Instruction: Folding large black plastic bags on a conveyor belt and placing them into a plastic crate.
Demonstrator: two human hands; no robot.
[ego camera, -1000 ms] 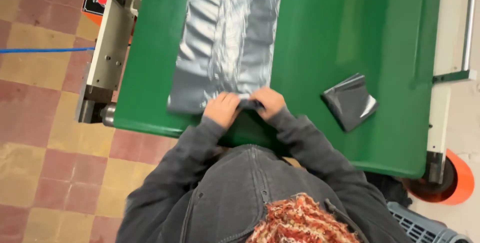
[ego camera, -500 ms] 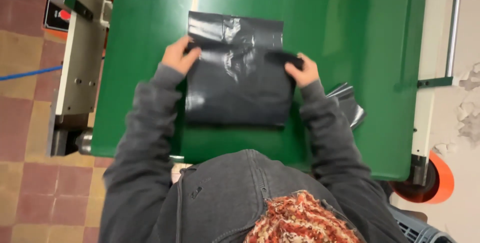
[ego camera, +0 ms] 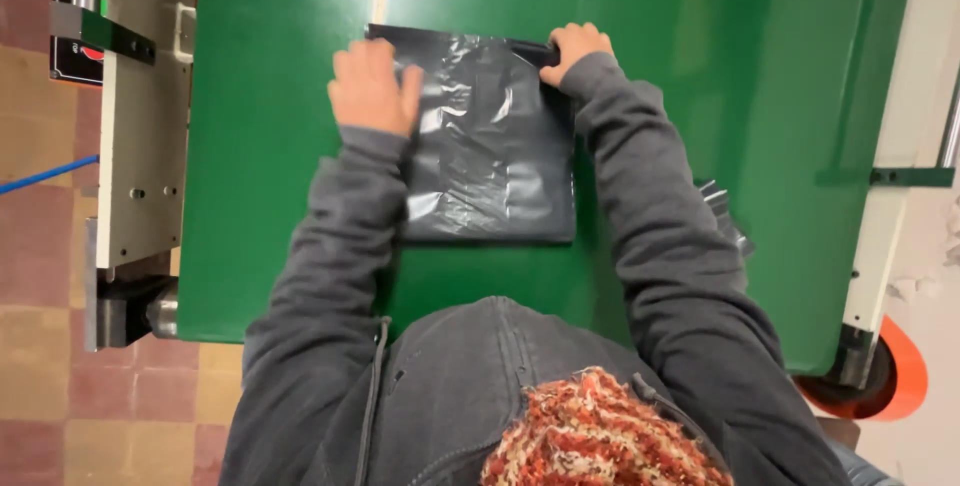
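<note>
Folded black plastic bag (ego camera: pixel 490 141) lies flat on the green worktop (ego camera: pixel 270 146), about mid-width. Left hand (ego camera: pixel 373 88) rests palm down, fingers spread, on the bag's far left corner, apparently pinning it flat. Right hand (ego camera: pixel 575 48) is closed on the far right corner, pinching the edge, probably to keep the fold square. A second dark folded bag (ego camera: pixel 725 221) shows partly beyond the right sleeve. Red-and-black panel (ego camera: pixel 75 51) at far left on the machine frame (ego camera: pixel 140 136).

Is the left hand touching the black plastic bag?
Touching. The head view shows the left hand lying flat on the black plastic bag's top left corner, fingers overlapping it.
</note>
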